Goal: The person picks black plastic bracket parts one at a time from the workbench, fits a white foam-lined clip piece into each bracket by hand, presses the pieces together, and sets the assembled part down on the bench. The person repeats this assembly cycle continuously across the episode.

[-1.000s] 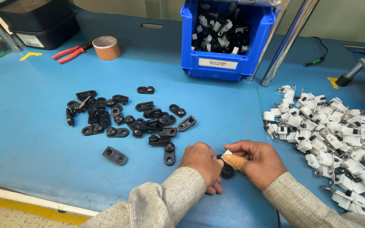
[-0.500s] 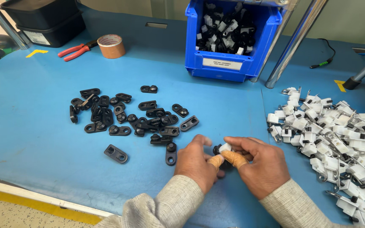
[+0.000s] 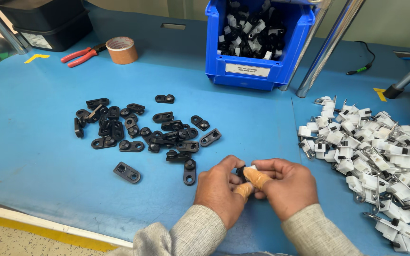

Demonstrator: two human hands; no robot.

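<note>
Both hands, the left hand (image 3: 221, 189) and right hand (image 3: 285, 186), had shifted leftward along the blue bench (image 3: 34, 142), gripping a small black-and-white clip (image 3: 246, 169) pressed together between them.

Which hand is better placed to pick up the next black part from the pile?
Left, probably. The left hand lies beside the black parts; the right hand sits nearer the white clips.
</note>
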